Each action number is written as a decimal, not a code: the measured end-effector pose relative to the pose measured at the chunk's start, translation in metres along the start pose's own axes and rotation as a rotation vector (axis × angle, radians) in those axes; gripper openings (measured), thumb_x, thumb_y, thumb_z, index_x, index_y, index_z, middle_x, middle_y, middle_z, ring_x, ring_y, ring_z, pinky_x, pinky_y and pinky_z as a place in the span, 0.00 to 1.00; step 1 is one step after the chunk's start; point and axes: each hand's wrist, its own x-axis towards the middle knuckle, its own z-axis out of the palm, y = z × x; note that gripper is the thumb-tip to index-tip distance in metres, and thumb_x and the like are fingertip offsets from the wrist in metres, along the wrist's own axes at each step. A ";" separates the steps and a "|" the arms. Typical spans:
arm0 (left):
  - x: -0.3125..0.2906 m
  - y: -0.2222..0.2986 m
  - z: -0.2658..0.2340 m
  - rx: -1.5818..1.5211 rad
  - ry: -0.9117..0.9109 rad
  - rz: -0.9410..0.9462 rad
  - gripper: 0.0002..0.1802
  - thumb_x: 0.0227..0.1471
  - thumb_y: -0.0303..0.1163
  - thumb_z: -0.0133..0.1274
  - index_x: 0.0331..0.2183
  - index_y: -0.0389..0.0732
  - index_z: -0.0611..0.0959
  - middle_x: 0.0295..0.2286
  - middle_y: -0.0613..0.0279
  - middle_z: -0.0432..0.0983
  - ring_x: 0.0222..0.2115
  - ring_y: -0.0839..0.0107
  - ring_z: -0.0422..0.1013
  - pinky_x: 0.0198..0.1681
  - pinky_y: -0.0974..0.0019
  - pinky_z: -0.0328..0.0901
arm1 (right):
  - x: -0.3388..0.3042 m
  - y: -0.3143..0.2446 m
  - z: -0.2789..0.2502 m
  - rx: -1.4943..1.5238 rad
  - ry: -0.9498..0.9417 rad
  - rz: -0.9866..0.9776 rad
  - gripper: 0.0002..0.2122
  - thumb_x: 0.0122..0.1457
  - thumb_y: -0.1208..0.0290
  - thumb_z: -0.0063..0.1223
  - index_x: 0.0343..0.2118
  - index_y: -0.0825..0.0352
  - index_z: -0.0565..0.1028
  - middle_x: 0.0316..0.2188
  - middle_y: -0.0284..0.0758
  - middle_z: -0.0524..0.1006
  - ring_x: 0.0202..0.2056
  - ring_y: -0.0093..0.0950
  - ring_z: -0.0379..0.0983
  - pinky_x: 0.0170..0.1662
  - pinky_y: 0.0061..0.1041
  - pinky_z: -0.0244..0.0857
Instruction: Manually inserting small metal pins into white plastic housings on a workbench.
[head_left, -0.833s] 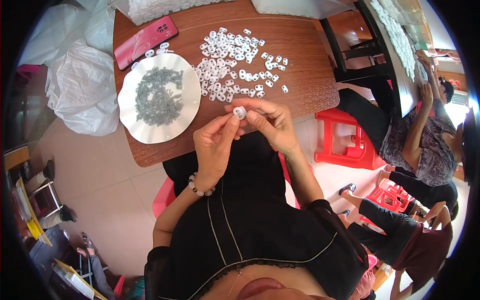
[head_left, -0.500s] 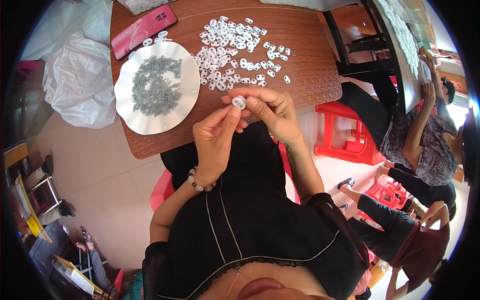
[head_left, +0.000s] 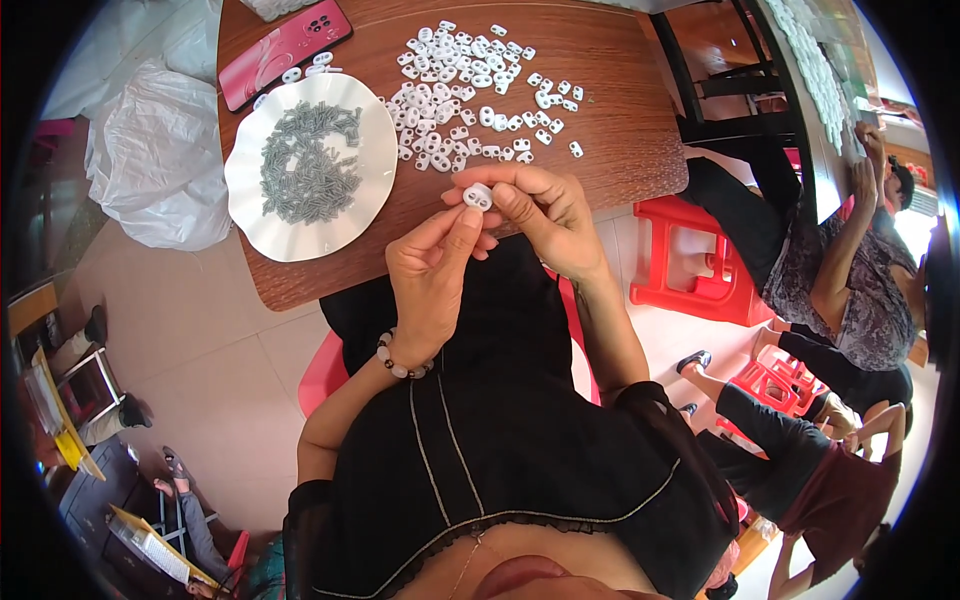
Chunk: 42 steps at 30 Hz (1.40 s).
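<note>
"How's the grip posed?"

"Fingers curled, facing inward: left hand point(head_left: 428, 280) at 7 o'clock of the white piece point(head_left: 478, 197), right hand point(head_left: 549, 226) at 4, both pinching it, thumb against fingers."

"Where's it held?"

"By the surface's point(head_left: 620, 120) near edge, scattered white parts point(head_left: 441, 91) at its 12, wavy plate point(head_left: 375, 205) at 9."

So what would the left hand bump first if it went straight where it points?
Probably the right hand, just past the white piece the left hand holds; depth is unclear.
</note>
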 end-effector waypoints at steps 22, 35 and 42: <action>0.006 0.000 -0.004 0.019 -0.043 -0.206 0.15 0.60 0.34 0.50 0.38 0.32 0.82 0.29 0.60 0.80 0.25 0.82 0.69 0.29 0.78 0.63 | 0.019 -0.029 -0.023 -0.300 0.250 -0.180 0.10 0.60 0.74 0.53 0.43 0.70 0.77 0.35 0.38 0.81 0.34 0.20 0.77 0.33 0.16 0.70; 0.005 -0.001 -0.023 -0.027 -0.018 -0.262 0.13 0.59 0.32 0.51 0.37 0.31 0.82 0.27 0.62 0.78 0.23 0.83 0.68 0.28 0.78 0.62 | 0.189 -0.175 -0.184 -1.404 0.813 -0.576 0.13 0.53 0.67 0.55 0.41 0.65 0.80 0.29 0.41 0.81 0.33 0.35 0.79 0.41 0.29 0.71; 0.005 0.001 -0.028 -0.044 -0.039 -0.296 0.13 0.58 0.32 0.51 0.36 0.31 0.82 0.26 0.62 0.78 0.23 0.82 0.68 0.28 0.77 0.63 | 0.150 -0.142 -0.150 -1.270 0.743 -0.728 0.09 0.56 0.70 0.54 0.35 0.70 0.79 0.22 0.39 0.79 0.25 0.23 0.74 0.32 0.23 0.67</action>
